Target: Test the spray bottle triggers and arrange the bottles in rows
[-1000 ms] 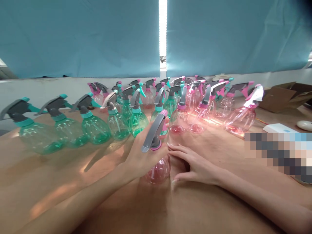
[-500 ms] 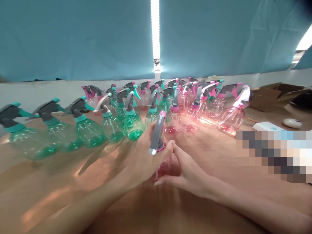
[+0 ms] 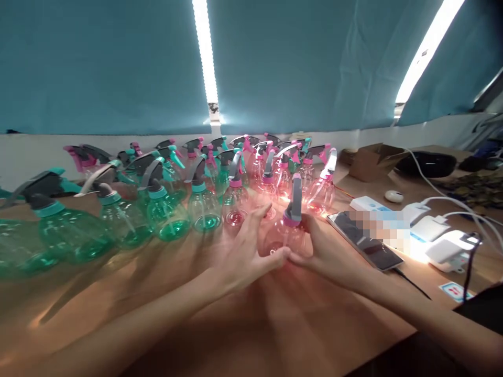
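Observation:
A clear pink spray bottle (image 3: 277, 238) with a grey trigger head and pink collar stands upright on the brown tabletop between my hands. My left hand (image 3: 245, 251) curves round its left side, the thumb across the front. From the right, my right hand (image 3: 324, 248) wraps the other side, and its thumb tip meets the left thumb. The far fingers of both hands are partly hidden. Just behind are more pink spray bottles (image 3: 236, 209). To the left, green spray bottles (image 3: 167, 225) with turquoise collars form a row, a little coloured liquid in them.
A phone (image 3: 379, 251) with a cable lies to the right, beside a white power strip (image 3: 369, 204) with plugged-in chargers (image 3: 430, 228). Behind them are a white computer mouse (image 3: 393, 196) and an open cardboard box (image 3: 373, 161). A teal curtain (image 3: 275, 68) hangs at the back.
My view has swung right, bringing the phone and chargers into sight. The held bottle has moved right, beside the pink ones. My left hand has shifted from its neck down to its body.

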The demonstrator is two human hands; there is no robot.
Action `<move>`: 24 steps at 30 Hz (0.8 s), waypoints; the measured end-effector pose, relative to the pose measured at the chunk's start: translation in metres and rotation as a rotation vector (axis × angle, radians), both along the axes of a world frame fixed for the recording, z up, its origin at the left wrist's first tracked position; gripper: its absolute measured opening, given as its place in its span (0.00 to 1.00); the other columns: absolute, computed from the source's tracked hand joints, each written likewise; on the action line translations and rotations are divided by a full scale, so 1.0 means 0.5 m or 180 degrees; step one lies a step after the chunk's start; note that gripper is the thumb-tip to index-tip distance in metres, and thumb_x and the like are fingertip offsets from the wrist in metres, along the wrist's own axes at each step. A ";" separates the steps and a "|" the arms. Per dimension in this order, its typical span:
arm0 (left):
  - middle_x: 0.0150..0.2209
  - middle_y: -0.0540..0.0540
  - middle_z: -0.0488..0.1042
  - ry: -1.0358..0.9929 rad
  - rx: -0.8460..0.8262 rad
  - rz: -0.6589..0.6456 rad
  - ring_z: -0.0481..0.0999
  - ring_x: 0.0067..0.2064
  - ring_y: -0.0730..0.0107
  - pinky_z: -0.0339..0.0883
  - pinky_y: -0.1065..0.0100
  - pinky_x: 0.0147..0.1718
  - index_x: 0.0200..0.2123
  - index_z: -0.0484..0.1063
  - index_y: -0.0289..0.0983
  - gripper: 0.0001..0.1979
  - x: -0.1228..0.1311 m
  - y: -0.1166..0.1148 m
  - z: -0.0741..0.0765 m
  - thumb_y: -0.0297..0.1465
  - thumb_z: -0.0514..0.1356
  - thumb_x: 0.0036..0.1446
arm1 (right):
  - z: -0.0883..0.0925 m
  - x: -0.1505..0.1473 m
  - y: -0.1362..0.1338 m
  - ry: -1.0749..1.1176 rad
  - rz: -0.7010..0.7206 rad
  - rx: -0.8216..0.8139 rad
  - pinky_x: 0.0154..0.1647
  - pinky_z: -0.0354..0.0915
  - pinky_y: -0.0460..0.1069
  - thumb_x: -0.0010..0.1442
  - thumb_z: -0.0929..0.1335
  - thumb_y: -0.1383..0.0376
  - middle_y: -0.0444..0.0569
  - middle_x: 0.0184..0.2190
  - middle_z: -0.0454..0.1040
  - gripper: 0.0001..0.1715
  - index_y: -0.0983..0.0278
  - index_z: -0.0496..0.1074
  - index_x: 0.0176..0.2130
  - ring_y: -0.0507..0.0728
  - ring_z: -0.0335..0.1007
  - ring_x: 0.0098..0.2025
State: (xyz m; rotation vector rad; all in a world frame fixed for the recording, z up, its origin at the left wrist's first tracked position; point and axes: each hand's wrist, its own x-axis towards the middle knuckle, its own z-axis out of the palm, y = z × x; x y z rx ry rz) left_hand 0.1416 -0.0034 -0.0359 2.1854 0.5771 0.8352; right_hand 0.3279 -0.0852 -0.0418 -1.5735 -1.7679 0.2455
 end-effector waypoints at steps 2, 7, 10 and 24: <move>0.65 0.38 0.59 0.0276 -0.0006 0.0035 0.57 0.66 0.47 0.53 0.42 0.63 0.64 0.52 0.43 0.35 0.005 0.002 -0.020 0.41 0.63 0.57 | 0.004 0.054 0.015 -0.0041 -0.0197 -0.0041 0.48 0.70 0.62 0.56 0.71 0.46 0.55 0.50 0.73 0.33 0.59 0.61 0.53 0.68 0.72 0.51; 0.57 0.39 0.67 0.0386 -0.0479 0.0231 0.71 0.55 0.52 0.66 0.47 0.55 0.54 0.62 0.41 0.21 0.026 0.009 -0.050 0.35 0.61 0.59 | 0.023 0.133 0.067 -0.0498 -0.0735 -0.0104 0.46 0.68 0.64 0.53 0.70 0.42 0.58 0.49 0.70 0.35 0.60 0.65 0.51 0.72 0.68 0.51; 0.53 0.40 0.70 0.0280 -0.0813 0.0279 0.76 0.48 0.58 0.72 0.53 0.49 0.50 0.64 0.38 0.16 0.044 0.018 -0.057 0.33 0.59 0.60 | 0.032 0.149 0.097 -0.0746 -0.0758 -0.0142 0.44 0.67 0.63 0.55 0.69 0.43 0.59 0.47 0.71 0.34 0.61 0.64 0.52 0.72 0.67 0.51; 0.39 0.46 0.73 0.0265 -0.0865 0.0289 0.75 0.39 0.64 0.71 0.63 0.38 0.44 0.68 0.36 0.10 0.108 0.063 -0.070 0.31 0.58 0.59 | 0.036 0.159 0.187 -0.1205 -0.1155 -0.0417 0.31 0.60 0.55 0.55 0.66 0.40 0.58 0.36 0.76 0.38 0.65 0.66 0.52 0.69 0.73 0.37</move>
